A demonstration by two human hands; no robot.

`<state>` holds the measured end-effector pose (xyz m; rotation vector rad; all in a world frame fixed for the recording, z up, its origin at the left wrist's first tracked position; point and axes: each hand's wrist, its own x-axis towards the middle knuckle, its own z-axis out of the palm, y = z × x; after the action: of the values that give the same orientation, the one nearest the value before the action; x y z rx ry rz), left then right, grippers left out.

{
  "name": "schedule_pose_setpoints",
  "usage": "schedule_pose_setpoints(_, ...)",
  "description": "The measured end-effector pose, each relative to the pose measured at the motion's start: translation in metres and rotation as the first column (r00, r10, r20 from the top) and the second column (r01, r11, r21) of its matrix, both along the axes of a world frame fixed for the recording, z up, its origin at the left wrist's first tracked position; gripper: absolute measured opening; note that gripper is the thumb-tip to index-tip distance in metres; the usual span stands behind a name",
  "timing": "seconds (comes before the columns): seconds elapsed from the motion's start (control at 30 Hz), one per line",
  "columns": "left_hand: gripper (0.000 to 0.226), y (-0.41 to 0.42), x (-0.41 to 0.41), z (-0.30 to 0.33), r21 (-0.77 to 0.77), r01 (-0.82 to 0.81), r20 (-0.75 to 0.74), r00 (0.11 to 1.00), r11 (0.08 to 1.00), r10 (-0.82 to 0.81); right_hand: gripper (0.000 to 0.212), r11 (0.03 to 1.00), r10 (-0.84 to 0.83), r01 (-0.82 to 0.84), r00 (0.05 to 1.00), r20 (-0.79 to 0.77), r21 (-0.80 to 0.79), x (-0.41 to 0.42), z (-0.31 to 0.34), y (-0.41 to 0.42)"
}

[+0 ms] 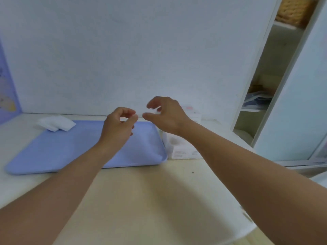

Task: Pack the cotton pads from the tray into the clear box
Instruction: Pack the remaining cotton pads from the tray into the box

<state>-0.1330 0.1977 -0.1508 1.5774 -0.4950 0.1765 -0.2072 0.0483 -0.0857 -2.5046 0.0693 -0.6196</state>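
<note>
A pale wall (141, 50) filled the background, and a light wooden table (141, 200) ran beneath it. At the far left edge a purple panel (7, 89) could be seen leaning against the wall. Just beyond the tray's far left corner, a small heap of white cotton pads (56, 123) lay on the table, with one edge seemingly resting on the tray rim. The blue tray (62, 149) itself was spread flat across the left half of the table. Above its right part, the left hand (118, 126) was held raised, with fingers curled and thumb brought towards the fingertips; whether anything thin was pinched there could not be told through the blur. Close beside it, nearly touching, the right hand (164, 117) was held in the air with thumb extended and fingers loosely curved, and nothing could be clearly seen within them. Below the right wrist, just beside the tray's right end, the clear box (180, 145) was set on the table, whitish contents and a printed label being dimly visible through its wall. A second small white box (192, 114) was placed behind it near the wall. At the far right an open white shelf unit (265, 89) was stood, with a woven basket (292, 11) kept on its top shelf.
</note>
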Motion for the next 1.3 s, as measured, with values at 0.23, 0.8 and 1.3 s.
schedule_pose_setpoints(0.23,0.039,0.129,0.069,-0.009,0.339,-0.499,0.269,0.864,0.798,0.426,0.060,0.973,0.224,-0.189,0.915,-0.335,0.135,0.087,-0.055,0.118)
schedule_pose_setpoints(0.8,0.064,0.203,0.141,-0.032,0.207,-0.220,-0.296,0.915,0.953,0.275,0.038,0.963,0.268,-0.244,0.917,-0.294,0.115,0.212,-0.094,0.218)
schedule_pose_setpoints(1.3,0.008,0.155,0.073,-0.022,-0.046,-0.076,-0.306,0.950,0.996,0.058,0.034,0.784,0.390,-0.250,0.910,-0.138,0.568,0.110,-0.065,0.148)
